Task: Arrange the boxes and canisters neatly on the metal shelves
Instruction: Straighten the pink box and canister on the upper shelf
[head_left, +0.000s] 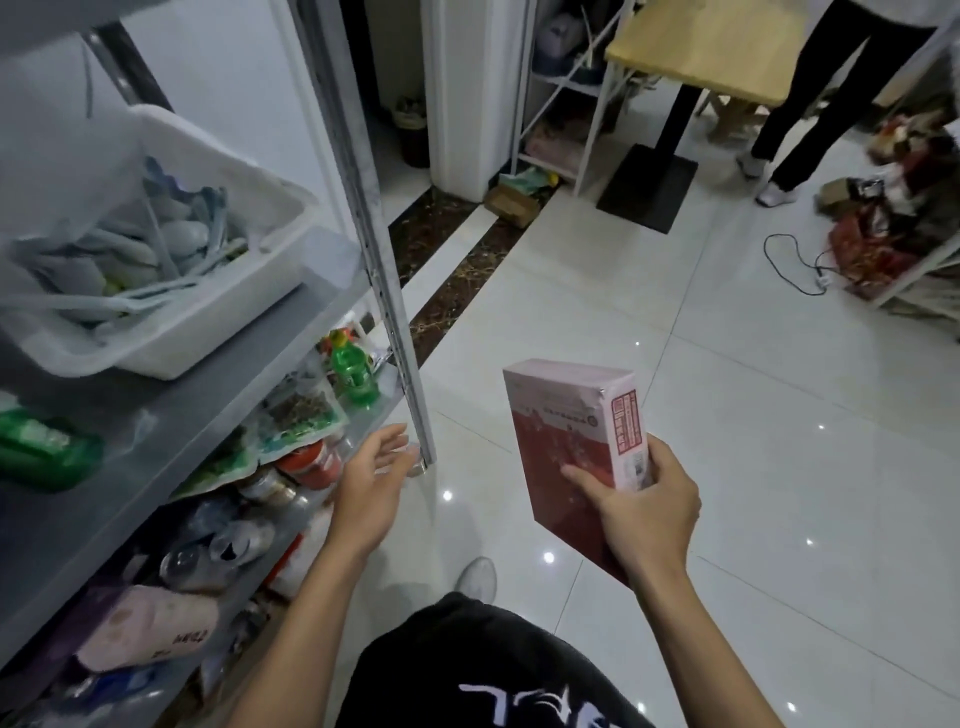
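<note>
My right hand (641, 512) grips a pink and red box (569, 431) by its lower end, holding it upright above the tiled floor, to the right of the metal shelves (244, 358). My left hand (371, 483) is open with relaxed fingers, near the shelf's front right post (400, 332) at the level of a lower shelf. That lower shelf holds a green bottle (353, 371), packets, jars and cans in a jumble. A pink canister (148, 629) lies on its side lower down.
A white plastic tub (218, 322) full of pale utensils sits on the upper shelf, a green packet (44, 454) beside it. Another person's legs (810, 104) stand at the far right by a wooden table (711, 47). A black cable (789, 265) lies on the floor.
</note>
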